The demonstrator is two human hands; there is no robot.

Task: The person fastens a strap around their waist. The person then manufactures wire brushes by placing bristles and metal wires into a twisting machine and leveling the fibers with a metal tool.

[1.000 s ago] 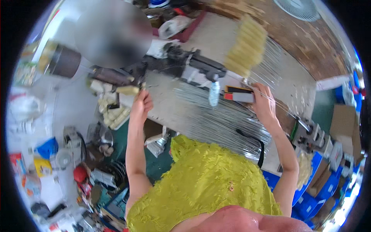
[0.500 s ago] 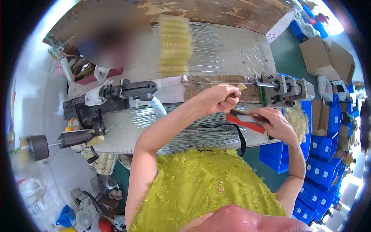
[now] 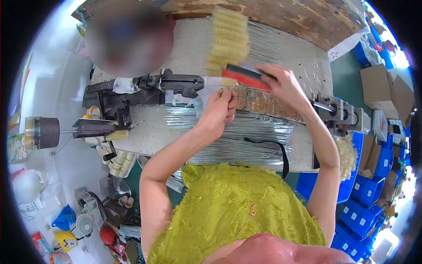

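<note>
Nearest the body: got a bundle of silvery wires (image 3: pixel 228 137) lying left-right on the tabletop (image 3: pixel 140 139), with a black strap (image 3: pixel 285 162) draped over the right part. Just past those, see left hand (image 3: pixel 220 109), fingers pinching a small tan piece (image 3: pixel 229 82) at the far side of the fingertips, right by the thin strung wires (image 3: pixel 255 90) between black clamp (image 3: pixel 182 82) and metal spindle (image 3: pixel 324 106). Next out, see right hand (image 3: pixel 283 83), fingers wrapped on the right end of a red-and-black block (image 3: pixel 248 78). Note block's long axis: slanting far-left to near-right, left end just beyond the tan piece. Can't confirm contact, too blurred. Call left hand nearer the tan piece. Farther: see yellow bristle brushes (image 3: pixel 228 37), stems pointing right, then wooden board (image 3: pixel 290 17).
</note>
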